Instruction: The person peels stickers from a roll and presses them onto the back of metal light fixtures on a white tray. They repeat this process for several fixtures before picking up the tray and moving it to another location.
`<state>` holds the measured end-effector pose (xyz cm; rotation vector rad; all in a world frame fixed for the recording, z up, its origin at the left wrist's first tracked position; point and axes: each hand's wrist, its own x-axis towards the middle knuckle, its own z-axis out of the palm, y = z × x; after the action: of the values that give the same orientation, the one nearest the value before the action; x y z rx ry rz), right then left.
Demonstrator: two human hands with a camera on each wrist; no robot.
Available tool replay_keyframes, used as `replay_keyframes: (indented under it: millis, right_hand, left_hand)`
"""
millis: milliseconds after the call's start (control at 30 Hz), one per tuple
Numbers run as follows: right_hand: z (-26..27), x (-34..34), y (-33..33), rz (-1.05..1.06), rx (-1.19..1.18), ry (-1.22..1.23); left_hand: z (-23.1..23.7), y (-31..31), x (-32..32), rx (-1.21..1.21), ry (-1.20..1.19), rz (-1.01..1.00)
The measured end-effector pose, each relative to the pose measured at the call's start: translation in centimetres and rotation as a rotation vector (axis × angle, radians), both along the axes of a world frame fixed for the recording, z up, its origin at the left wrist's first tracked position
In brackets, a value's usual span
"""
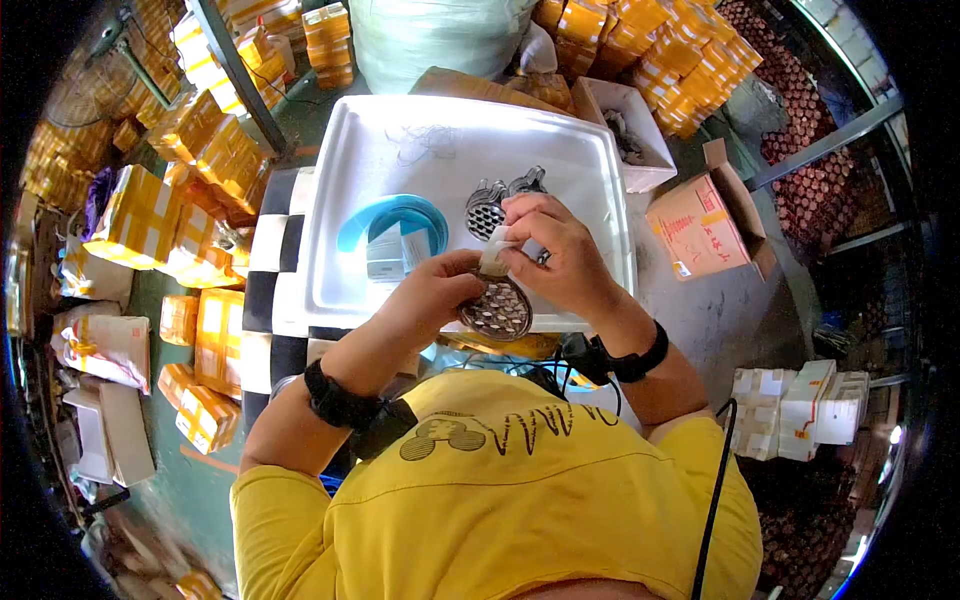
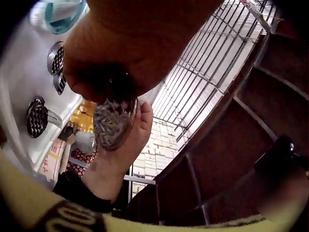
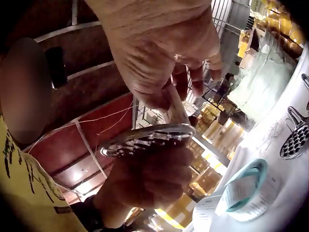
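In the head view the left hand (image 1: 437, 290) grips a round metal piece with a perforated face (image 1: 496, 309), held above the near edge of a white tray. The right hand (image 1: 562, 255) pinches a pale strip (image 1: 495, 252) at the top of that piece. In the right wrist view the strip (image 3: 175, 107) stands between the right hand (image 3: 166, 53) and the disc's rim (image 3: 149, 137), the left hand (image 3: 147, 181) beneath it. Similar metal pieces (image 1: 484, 212) lie in the tray just beyond the hands.
The white tray (image 1: 340, 130) also holds a blue roll (image 1: 425, 215) with printed labels (image 1: 385, 256) at its left. Taped yellow boxes (image 1: 218, 330) are stacked on the left. An open carton (image 1: 700, 225) and a white foam box (image 1: 645, 175) stand on the right.
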<state>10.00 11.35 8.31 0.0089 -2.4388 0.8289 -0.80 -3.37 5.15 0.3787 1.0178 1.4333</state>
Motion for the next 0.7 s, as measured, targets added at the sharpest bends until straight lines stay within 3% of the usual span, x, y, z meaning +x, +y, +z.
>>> replay_keyframes:
  millis: [700]
  right_hand:
    - [-0.19, -0.22, -0.24, -0.005, 0.052, 0.077]
  left_hand:
    - [-0.05, 0.56, 0.09, 0.003, 0.188, 0.039]
